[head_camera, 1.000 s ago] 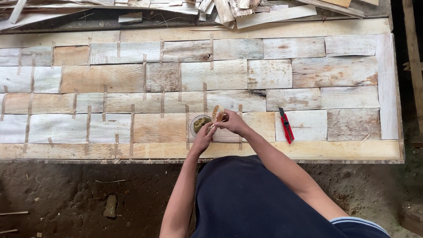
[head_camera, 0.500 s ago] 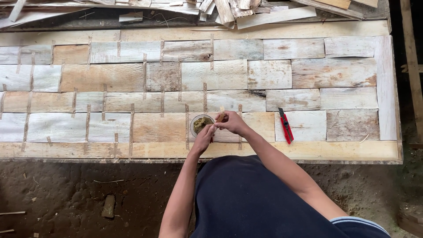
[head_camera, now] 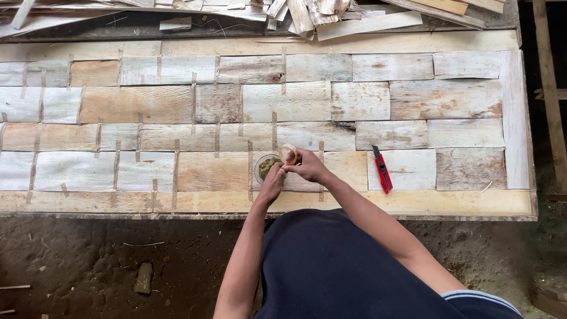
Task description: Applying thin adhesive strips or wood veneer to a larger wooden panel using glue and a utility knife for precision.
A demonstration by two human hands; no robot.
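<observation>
A roll of tan tape (head_camera: pixel 291 154) is held between both hands over the wooden panel (head_camera: pixel 295 106) made of pale wood tiles. My right hand (head_camera: pixel 307 166) grips the roll from the right. My left hand (head_camera: pixel 273 184) pinches at it from below, likely at the tape's end. Just left of the hands sits a small round tub (head_camera: pixel 264 166) with greenish-brown paste, lying on the panel. A red utility knife (head_camera: pixel 382 169) lies on the tiles to the right of my right hand.
The panel's wooden frame runs along the front edge (head_camera: pixel 413 202) and the right side. Loose wood strips and offcuts (head_camera: pixel 307 15) are piled behind the panel. Below is a dirt floor (head_camera: pixel 106 260) with a small wood scrap (head_camera: pixel 143 277).
The hands stay over the tub and have shifted slightly, turning the tape roll between the fingers. The knife and the tub have not moved.
</observation>
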